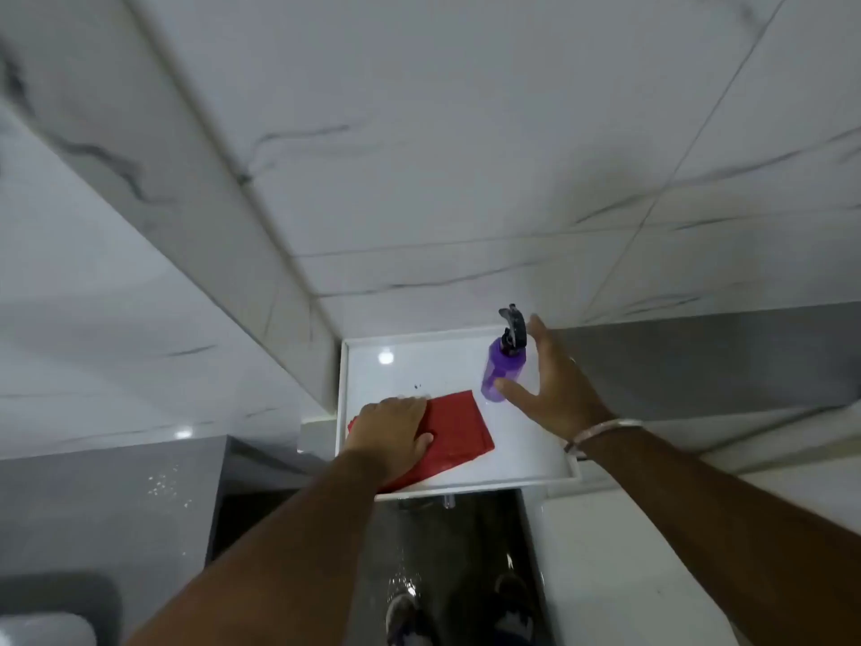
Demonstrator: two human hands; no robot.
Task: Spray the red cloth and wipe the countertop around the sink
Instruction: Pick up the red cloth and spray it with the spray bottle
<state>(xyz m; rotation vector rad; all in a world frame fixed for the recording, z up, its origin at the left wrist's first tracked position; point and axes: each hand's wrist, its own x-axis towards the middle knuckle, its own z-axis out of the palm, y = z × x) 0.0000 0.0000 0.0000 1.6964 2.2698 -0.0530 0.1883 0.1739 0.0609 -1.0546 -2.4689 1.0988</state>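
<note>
A red cloth (459,428) lies flat on the white countertop (517,454), which has a raised rim. My left hand (391,433) rests palm down on the cloth's left part, fingers together, pressing it. A purple spray bottle (503,373) with a black trigger head stands upright at the back right of the countertop. My right hand (554,394) is spread open just right of the bottle, thumb close to its base, fingers behind the trigger head, not closed around it. A bracelet sits on the right wrist. No sink basin is visible.
White marble-patterned wall tiles (466,156) rise behind the countertop, and a tiled column (209,226) bounds it on the left. A grey ledge (699,356) runs to the right. Below are a dark wet floor (442,552) and my feet (410,617).
</note>
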